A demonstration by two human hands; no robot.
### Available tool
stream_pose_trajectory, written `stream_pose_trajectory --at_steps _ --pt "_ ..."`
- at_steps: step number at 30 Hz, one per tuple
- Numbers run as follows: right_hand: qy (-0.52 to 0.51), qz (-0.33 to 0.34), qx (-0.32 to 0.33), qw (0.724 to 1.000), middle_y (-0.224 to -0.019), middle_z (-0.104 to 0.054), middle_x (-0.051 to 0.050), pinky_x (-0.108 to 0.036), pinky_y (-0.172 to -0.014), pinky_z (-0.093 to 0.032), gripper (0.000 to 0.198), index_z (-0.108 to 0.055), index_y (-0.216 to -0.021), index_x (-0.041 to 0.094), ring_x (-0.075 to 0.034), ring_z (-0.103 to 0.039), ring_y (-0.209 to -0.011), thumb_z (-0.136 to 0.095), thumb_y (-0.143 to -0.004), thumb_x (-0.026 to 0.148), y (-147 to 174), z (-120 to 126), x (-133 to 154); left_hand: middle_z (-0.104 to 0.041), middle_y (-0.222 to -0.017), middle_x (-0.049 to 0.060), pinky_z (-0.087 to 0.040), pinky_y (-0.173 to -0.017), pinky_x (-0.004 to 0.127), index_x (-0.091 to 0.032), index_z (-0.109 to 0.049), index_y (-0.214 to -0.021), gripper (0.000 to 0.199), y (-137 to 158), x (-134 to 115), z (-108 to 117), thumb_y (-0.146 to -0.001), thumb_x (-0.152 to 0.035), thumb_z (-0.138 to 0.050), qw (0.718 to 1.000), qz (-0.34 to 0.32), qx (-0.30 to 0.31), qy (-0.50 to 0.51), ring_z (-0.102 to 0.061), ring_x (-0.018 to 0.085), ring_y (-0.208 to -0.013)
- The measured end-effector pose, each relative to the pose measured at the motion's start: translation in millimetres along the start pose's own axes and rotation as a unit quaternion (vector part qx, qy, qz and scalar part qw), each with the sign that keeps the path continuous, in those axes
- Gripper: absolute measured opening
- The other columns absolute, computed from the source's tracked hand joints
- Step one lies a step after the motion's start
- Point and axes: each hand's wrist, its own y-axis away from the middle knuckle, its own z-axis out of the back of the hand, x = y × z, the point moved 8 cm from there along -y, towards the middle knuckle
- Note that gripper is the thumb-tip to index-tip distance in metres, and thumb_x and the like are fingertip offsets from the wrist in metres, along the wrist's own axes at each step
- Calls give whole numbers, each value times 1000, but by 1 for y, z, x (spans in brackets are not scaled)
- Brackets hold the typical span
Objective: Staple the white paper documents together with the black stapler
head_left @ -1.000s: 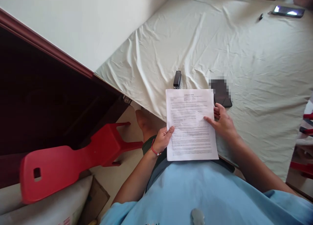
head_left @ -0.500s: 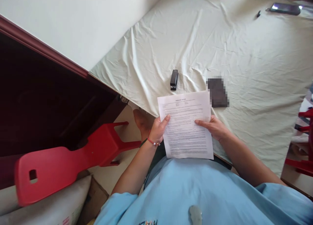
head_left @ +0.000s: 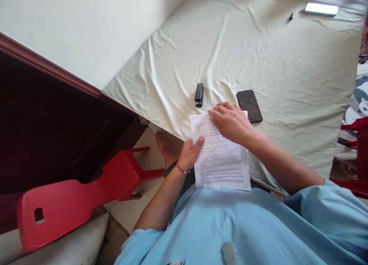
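Note:
A printed paper sheet (head_left: 221,161) is held up in front of my blue shirt, its lower edge by my waist. My left hand (head_left: 191,153) grips its left edge, thumb on the printed face and fingers behind. Across the upper part of the page lies my right hand (head_left: 230,121), fingers stretched toward the top edge and covering some of the print; its thumb is hidden. Just beyond the page, a black stapler (head_left: 199,94) rests on the cloth. A dark phone (head_left: 249,106) lies to the right, near my right hand.
A pale, wrinkled cloth (head_left: 178,65) covers the table. At the far right lie a second phone (head_left: 321,9) with a bright screen and a small black object (head_left: 291,16). A red chair (head_left: 115,176) stands at the left, above a whitish sack (head_left: 86,234).
My right hand has left the paper's right edge and moved up and left onto its top part. My left hand keeps its hold at the left edge.

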Motion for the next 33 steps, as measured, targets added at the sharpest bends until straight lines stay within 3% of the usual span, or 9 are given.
stream_pose_trajectory --at_steps 6,11,14,16,19,23,26,33 --pt "-105 -58 86 989 -98 -75 -8 -34 -84 -42 34 -75 -105 19 -24 -61 -95 -47 -104 37 -34 -32 -15 -76 -90 14 -56 -68 32 -7 -75 -97 71 -5 6 1 -68 -71 -80 999 35 -9 7 -73 26 -82" --pt "-196 -87 168 962 -82 -70 -4 -31 -71 -37 23 -77 -86 18 -17 -58 -77 -64 -92 36 -62 -66 -29 -75 -81 12 -52 -63 30 -7 -73 -91 72 -17 11 -7 -61 -72 -84 996 88 19 15 -70 22 -70" --pt "-292 -93 201 930 -72 -63 0 -30 -66 -35 18 -73 -80 19 -13 -52 -69 -68 -87 35 -74 -79 -29 -74 -79 11 -52 -63 30 -7 -72 -89 71 -22 5 -12 -60 -71 -85 995 98 30 15 -68 19 -65" --pt "-326 -109 208 916 -64 -53 3 -30 -61 -32 24 -66 -71 19 -12 -45 -63 -68 -87 37 -79 -82 -31 -74 -80 11 -53 -65 31 -7 -72 -89 71 -24 1 -13 -59 -70 -86 994 98 30 25 -68 20 -66" --pt "-326 -110 214 914 -58 -41 5 -30 -57 -27 36 -55 -61 19 -10 -36 -58 -66 -89 39 -85 -80 -31 -74 -80 11 -54 -65 31 -7 -72 -89 71 -26 1 -13 -56 -67 -89 993 107 21 41 -68 20 -66" --pt "-358 -114 208 903 -57 -38 5 -30 -56 -25 37 -48 -56 19 -9 -34 -56 -67 -86 32 -91 -77 -29 -73 -76 11 -53 -60 29 -8 -72 -87 72 -29 4 -10 -56 -71 -86 994 94 -2 62 -68 20 -65" --pt "-382 -123 212 891 -57 -35 5 -31 -54 -23 40 -43 -56 20 -10 -32 -55 -67 -85 34 -95 -82 -31 -73 -76 12 -53 -59 30 -9 -72 -84 75 -32 0 -7 -61 -80 -78 996 57 -9 61 -72 25 -74" --pt "-281 -121 218 927 -60 -43 3 -31 -58 -28 37 -51 -59 20 -11 -38 -60 -63 -88 39 -93 -96 -55 -74 -77 11 -60 -72 35 -11 -71 -83 71 -42 2 2 -58 -76 -83 994 71 -19 77 -74 30 -88"
